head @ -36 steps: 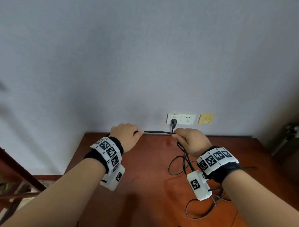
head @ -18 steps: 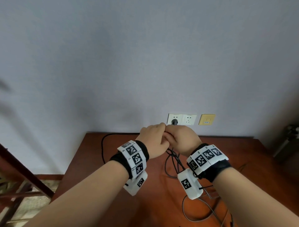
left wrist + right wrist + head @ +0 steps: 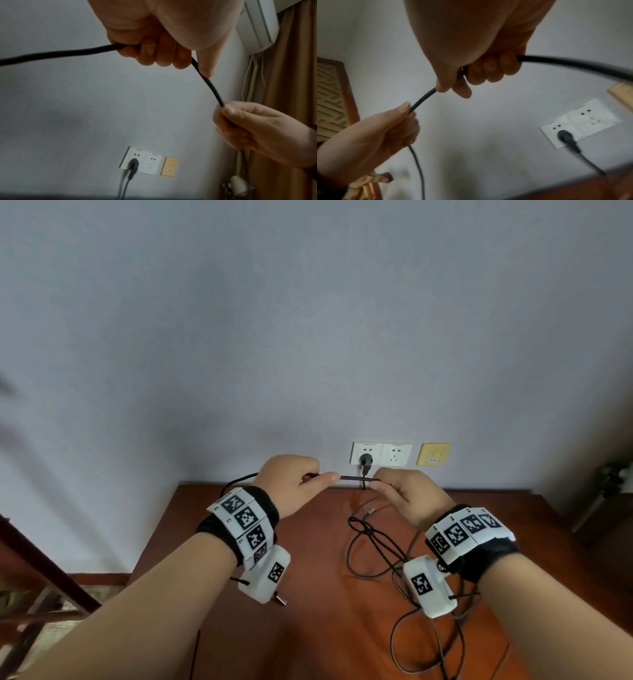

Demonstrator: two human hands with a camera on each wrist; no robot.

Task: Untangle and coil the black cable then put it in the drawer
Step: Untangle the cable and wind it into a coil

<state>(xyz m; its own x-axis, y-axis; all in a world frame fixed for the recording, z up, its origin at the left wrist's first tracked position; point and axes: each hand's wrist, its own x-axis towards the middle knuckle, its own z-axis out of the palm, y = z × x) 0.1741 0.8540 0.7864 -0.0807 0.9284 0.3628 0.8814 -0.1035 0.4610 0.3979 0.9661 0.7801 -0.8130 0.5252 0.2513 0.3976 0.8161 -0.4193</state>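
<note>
The black cable (image 3: 352,478) is stretched in a short straight run between my two hands, above the back of the brown table (image 3: 308,628). My left hand (image 3: 291,484) grips it with curled fingers (image 3: 154,51), and the cable trails off to the left. My right hand (image 3: 407,494) pinches it between thumb and fingers (image 3: 479,70). From that hand the cable drops into several loose, tangled loops (image 3: 373,549) on the table. No drawer is in view.
A white double wall socket (image 3: 380,454) with a dark plug (image 3: 365,461) in it sits just behind my hands, beside a yellow plate (image 3: 433,454). A wooden frame (image 3: 34,587) stands at lower left, and pipework (image 3: 613,474) in the right corner.
Half a second ago my hands were together near the socket. They have since drawn apart, the left moving left, with a short length of cable taut between them.
</note>
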